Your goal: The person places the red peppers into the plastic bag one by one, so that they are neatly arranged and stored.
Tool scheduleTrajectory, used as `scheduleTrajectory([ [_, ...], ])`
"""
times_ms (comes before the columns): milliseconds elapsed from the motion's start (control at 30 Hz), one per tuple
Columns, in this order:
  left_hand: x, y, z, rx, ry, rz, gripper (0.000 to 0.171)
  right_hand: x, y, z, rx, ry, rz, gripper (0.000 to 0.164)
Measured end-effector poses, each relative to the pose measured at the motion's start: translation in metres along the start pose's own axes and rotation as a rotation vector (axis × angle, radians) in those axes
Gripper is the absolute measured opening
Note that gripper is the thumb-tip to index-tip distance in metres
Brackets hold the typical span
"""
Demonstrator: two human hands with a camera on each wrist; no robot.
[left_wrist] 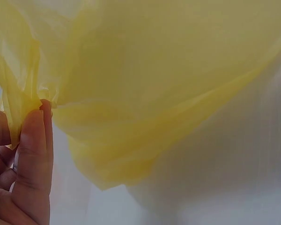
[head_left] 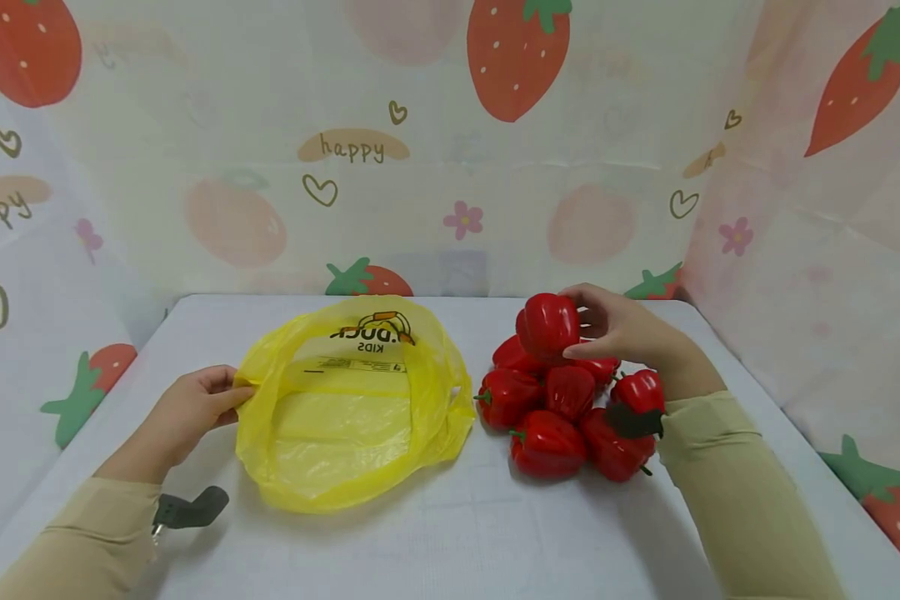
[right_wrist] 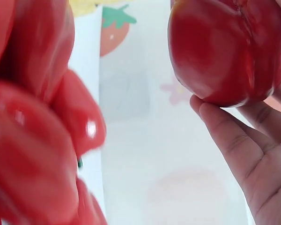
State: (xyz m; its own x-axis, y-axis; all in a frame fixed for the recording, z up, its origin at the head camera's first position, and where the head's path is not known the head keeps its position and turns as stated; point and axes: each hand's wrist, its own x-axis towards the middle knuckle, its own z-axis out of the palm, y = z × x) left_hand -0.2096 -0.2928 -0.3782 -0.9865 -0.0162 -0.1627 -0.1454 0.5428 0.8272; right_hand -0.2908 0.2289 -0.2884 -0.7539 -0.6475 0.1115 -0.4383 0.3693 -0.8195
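A yellow plastic bag (head_left: 330, 392) with dark print on its inner face lies on the table, mouth spread wide. My left hand (head_left: 195, 408) pinches the left edge of its rim; in the left wrist view the thumb and fingers (left_wrist: 33, 159) grip the gathered film. On the right, my right hand (head_left: 618, 329) holds a red bell pepper (head_left: 551, 327) above a heap of similar ones. The right wrist view shows that bell pepper (right_wrist: 229, 51) between thumb and fingers, lifted apart from the pile. Several glossy red bell peppers (head_left: 547, 446) make up the heap, some with green stems showing.
The white table (head_left: 450, 550) carries bag and heap side by side, the bag's right edge close to the peppers. A strawberry-printed cloth (head_left: 435, 167) hangs behind the table and along both sides. A dark wrist mount (head_left: 195, 507) juts out beneath the left sleeve.
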Motion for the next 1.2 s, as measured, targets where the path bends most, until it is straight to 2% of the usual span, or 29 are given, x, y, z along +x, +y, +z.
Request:
scheduleTrajectory([
  [200,-0.001,0.001,0.0,0.012,0.004,-0.009,0.048,0.027,-0.006,0.02,0.006,-0.037,-0.023,0.06],
  [500,-0.001,0.0,-0.001,0.015,0.013,-0.013,0.05,0.06,-0.018,0.052,0.091,-0.079,-0.011,0.061],
  [733,-0.002,-0.001,-0.002,-0.003,0.009,-0.012,0.049,0.084,-0.031,0.081,0.067,-0.088,0.028,0.066],
  [933,-0.002,-0.001,-0.001,-0.009,0.011,-0.006,0.049,0.109,-0.032,0.104,0.072,-0.12,0.005,0.067],
  [1200,-0.002,0.0,-0.002,-0.016,0.015,0.001,0.048,0.132,-0.038,0.132,0.062,-0.179,-0.016,0.064],
])
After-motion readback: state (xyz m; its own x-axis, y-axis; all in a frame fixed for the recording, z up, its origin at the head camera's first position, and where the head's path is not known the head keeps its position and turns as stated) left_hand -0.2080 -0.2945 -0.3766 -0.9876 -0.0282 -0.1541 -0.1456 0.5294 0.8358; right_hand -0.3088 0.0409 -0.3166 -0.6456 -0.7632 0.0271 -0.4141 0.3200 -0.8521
